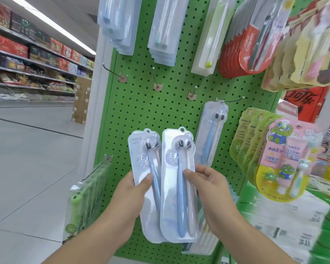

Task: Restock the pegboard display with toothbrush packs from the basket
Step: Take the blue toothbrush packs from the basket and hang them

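The left hand (133,189) grips one clear toothbrush pack (145,178) with thumb on its front; the right hand (206,181) pinches a second pack (177,187) just beside it, overlapping. Beyond the right hand's fingers a matching pack (211,134) hangs on a hook (231,101) of the green pegboard (141,103). Up and left, three bare hooks (156,80); frog packs (286,159) crowd the right.

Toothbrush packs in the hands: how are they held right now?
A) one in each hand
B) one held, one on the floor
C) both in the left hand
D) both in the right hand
A: the left hand grips the left pack, and the right hand pinches the right pack, in front of the green pegboard.
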